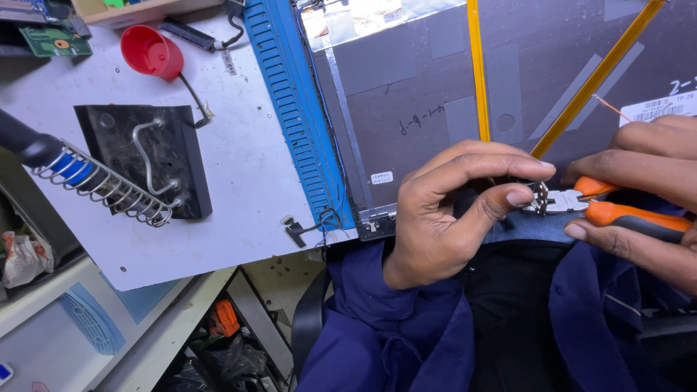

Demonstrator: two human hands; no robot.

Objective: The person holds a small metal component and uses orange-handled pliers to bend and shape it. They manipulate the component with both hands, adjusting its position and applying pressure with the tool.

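My right hand point(646, 196) grips small pliers with orange handles point(610, 209); their metal jaws point left. My left hand point(454, 210) is curled at the jaws, thumb and forefinger pinched close around a small part that I cannot make out. Both hands work at the near edge of a dark grey laptop screen back panel point(414, 109) with grey tape patches and two yellow flat cables point(477, 72). A blue slotted frame strip point(298, 109) runs along the panel's left side, with thin wires beside it.
A soldering iron stand with a coil spring point(116, 185) on a black base point(145, 156) sits on the white bench top point(247, 181) at left. A red cup point(150, 52) and a green circuit board point(54, 40) lie at the back left. Clutter fills the shelf below.
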